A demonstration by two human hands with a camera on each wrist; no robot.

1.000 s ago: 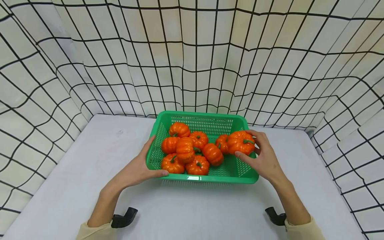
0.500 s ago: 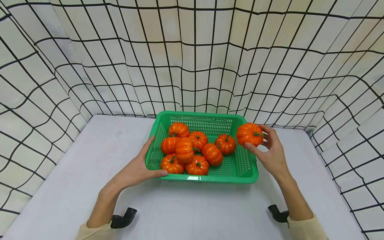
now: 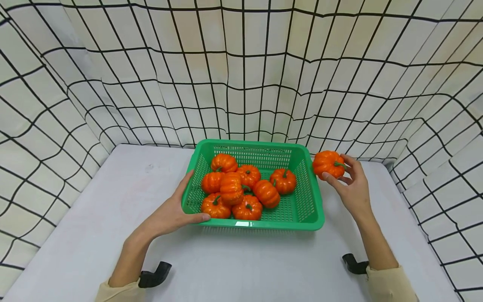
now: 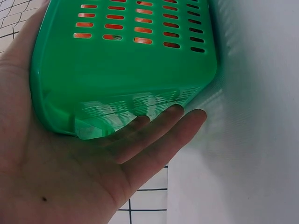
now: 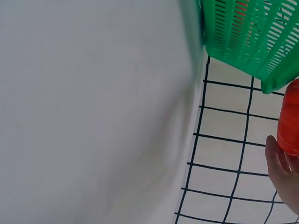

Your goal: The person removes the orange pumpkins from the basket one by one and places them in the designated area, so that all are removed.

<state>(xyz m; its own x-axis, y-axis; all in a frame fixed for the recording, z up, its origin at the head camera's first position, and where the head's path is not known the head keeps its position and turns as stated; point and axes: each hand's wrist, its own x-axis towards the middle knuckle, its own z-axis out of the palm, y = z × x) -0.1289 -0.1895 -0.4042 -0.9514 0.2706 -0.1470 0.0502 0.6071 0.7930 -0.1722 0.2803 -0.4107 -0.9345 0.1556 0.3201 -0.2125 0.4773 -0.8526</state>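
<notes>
pumpkin (image 3: 327, 163) in right hand (image 3: 352, 191), beside green basket (image 3: 302, 218), seven pumpkins (image 3: 245, 191) inside

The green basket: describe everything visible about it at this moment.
The green basket is a rectangular, glossy plastic tray with slotted walls and floor and a rolled rim. It sits flat on the white table, holding seven small orange pumpkins. The left hand rests on its left front corner, fingers straight along the wall.

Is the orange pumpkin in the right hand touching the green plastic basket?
Apart. In the head view the small orange pumpkin held by the right hand sits outside the green slotted plastic basket, with white backdrop visible between them.
</notes>
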